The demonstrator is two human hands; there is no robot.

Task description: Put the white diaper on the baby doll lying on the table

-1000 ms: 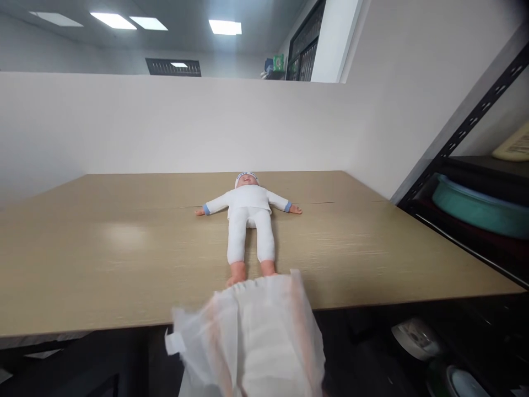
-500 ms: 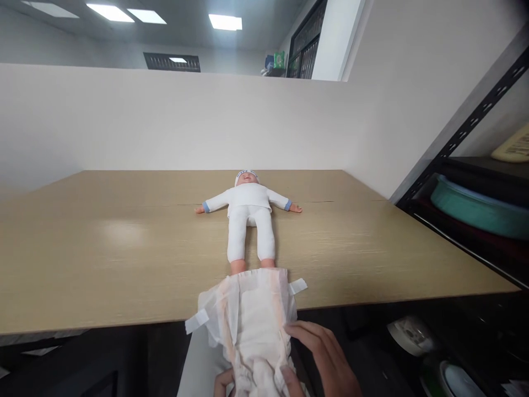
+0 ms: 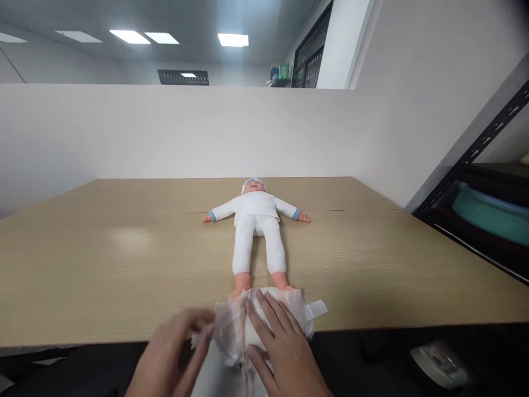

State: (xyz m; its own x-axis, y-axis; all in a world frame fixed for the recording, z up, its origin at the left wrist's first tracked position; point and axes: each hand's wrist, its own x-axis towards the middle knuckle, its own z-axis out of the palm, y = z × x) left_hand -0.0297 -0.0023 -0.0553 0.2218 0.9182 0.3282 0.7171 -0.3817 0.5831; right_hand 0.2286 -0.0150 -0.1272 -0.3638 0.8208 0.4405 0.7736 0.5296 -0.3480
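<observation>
White, part-translucent disposable diaper w/ peach-tinted side strips [image 3: 233, 331] is at the table's front edge, at the doll's feet in this view; can't tell if it touches them. R hand [image 3: 281, 344] now lies palm-down over its middle, fingers spread, not gripping; half a sec ago it was only at the R side, fingers bent. L hand [image 3: 165, 350], mostly hidden behind the diaper then, is now out at the L edge, thumb & fingertips close together. Blurred, so can't tell if they pinch the edge or just meet it. L tab, sticking out clear a moment ago, is now mostly lost behind that hand; white rectangular tape tab on the R [image 3: 317, 309] sticks out, untouched. Prob. means: R hand steadies, L hand works the L side; R side is left alone for now.

Just beyond: soft-bodied doll, white top & pants, blue cuffs, printed white headband [image 3: 257, 207], on its back, arms out, same pose as before. Under it, light wood-grain tabletop [image 3: 372, 264]; below the diaper, pale grey cloth [image 3: 212, 375]. Further out: plain white partition [image 3: 185, 132] behind, teal plastic tub [image 3: 491, 215] on black shelving, far R.
</observation>
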